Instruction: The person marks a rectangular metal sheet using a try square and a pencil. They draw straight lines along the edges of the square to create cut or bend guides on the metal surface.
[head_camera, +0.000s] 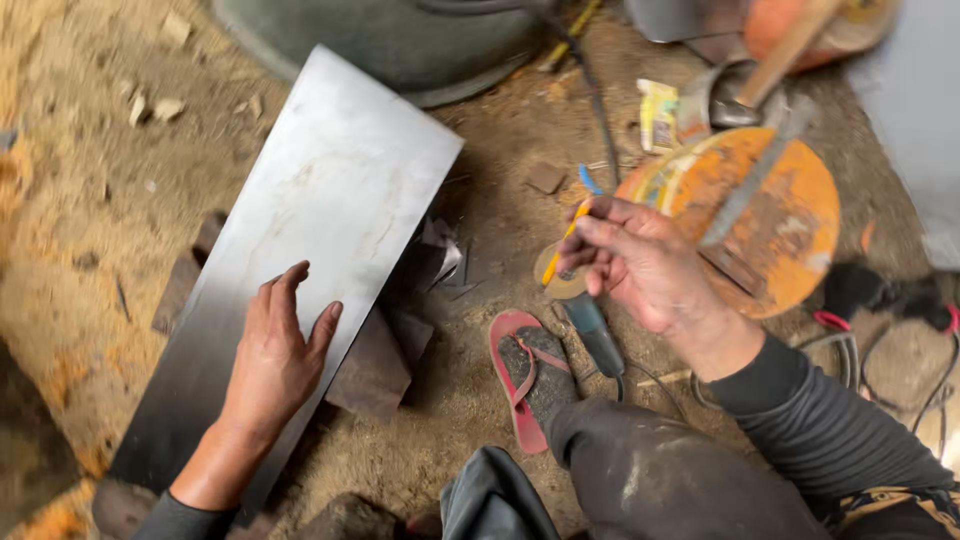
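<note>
The left hand (275, 350) lies flat on a long steel sheet (320, 230), fingers spread and pressing down, gripping nothing. The sheet rests tilted across rusty scrap blocks (375, 370) on the dirt floor (90, 220), running from lower left up toward a grey-green drum (400, 40). The right hand (640, 260) is raised beside it, well apart from the sheet, its fingers pinched on a yellow pencil (562, 245) with a blue end, tip pointing down.

As far as can be judged, the marking is yet to be done: the sheet's face shows only faint smudges and a dull sheen, no drawn line that I can make out (the far end is bright, the near end shadowed), and the pencil is not touching it.

The sheet is smooth, flat, rectangular, with crisp edges. Under the right hand lies an angle grinder (590, 325) with its round disc, beside a worn red sandal (525, 375) on a foot. Behind the hand sits a rusted orange disc (790, 230), flaking, with a steel strip across it. The floor is sandy, crumbly, littered with chips.
</note>
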